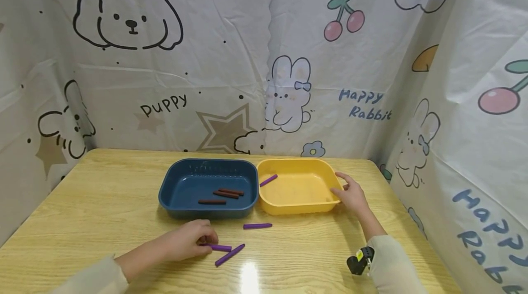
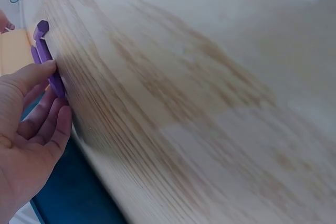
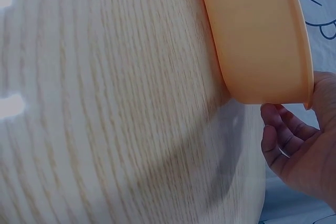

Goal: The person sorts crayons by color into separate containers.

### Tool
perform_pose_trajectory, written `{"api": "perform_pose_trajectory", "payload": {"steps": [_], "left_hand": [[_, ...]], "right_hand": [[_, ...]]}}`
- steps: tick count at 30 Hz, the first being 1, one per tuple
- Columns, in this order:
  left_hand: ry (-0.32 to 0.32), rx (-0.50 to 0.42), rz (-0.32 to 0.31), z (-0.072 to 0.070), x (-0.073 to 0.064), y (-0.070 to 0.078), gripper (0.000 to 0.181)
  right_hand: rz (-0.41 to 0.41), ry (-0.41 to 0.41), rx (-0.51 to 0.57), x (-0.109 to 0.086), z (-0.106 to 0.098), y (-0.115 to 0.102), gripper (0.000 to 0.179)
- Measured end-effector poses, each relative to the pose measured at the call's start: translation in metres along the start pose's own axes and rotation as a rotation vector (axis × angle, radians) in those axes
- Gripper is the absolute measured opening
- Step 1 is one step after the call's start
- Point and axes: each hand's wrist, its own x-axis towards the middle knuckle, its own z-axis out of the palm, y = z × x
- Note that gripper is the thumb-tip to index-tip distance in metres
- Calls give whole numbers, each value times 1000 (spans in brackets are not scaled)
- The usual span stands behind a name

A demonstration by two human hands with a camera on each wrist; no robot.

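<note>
My left hand [image 1: 190, 240] is low over the table in front of the blue bin, pinching a purple crayon [image 1: 221, 248] between thumb and fingers. In the left wrist view the thumb presses on that crayon [image 2: 56, 83]. Just right of it a second purple crayon [image 1: 230, 255] lies slanted, and a third purple crayon [image 1: 257, 226] lies farther back. My right hand [image 1: 353, 196] grips the right end of the yellow bin [image 1: 297, 209], thumb over the rim and fingers outside. One purple crayon [image 1: 269, 180] leans inside that bin at its left.
The dark blue bin [image 1: 206, 213] stands against the yellow bin's left side and holds several brown crayons [image 1: 212, 202]. Both stand on a wood-grain table [image 1: 103, 202]. A printed cloth [image 1: 231, 69] hangs behind and at the sides.
</note>
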Motion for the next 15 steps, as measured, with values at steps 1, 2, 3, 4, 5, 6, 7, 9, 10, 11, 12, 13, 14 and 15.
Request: {"api": "perform_pose_trajectory", "payload": {"steps": [1, 2, 3, 4, 5, 6, 7, 9, 10, 11, 12, 13, 14, 15], "left_hand": [[-2, -3, 1, 0, 0, 0, 9], [-5, -5, -2, 0, 1, 1, 9], [-7, -6, -3, 1, 1, 1, 8], [-9, -6, -4, 1, 1, 1, 8], [-11, -6, -4, 1, 2, 1, 7], [-11, -7, -3, 1, 2, 1, 7], [-10, -6, -2, 1, 2, 1, 7], [-6, -15, -7, 1, 3, 2, 8], [-4, -21, -8, 0, 3, 2, 8], [-1, -26, -10, 0, 4, 2, 9], [3, -32, -11, 0, 4, 3, 10], [7, -40, -14, -1, 5, 4, 10], [9, -50, -18, -1, 6, 5, 11], [12, -57, -17, -2, 7, 6, 11]], "right_hand": [[-1, 1, 0, 0, 0, 0, 58], [-1, 2, -2, 0, 0, 0, 58], [0, 1, 0, 0, 0, 0, 58], [1, 0, 2, 0, 0, 0, 58], [3, -1, 4, 0, 0, 0, 58], [4, -2, 6, 0, 0, 0, 58], [4, -3, 8, 0, 0, 0, 58], [3, -1, 10, 0, 0, 0, 58], [1, 1, 9, 0, 0, 0, 58], [-1, 4, 9, 0, 0, 0, 57], [-5, 5, 7, 1, 0, 1, 57], [-6, 6, 6, 1, 0, 1, 57], [-7, 7, 6, 1, 0, 1, 57], [-6, 6, 6, 1, 0, 1, 57]]}}
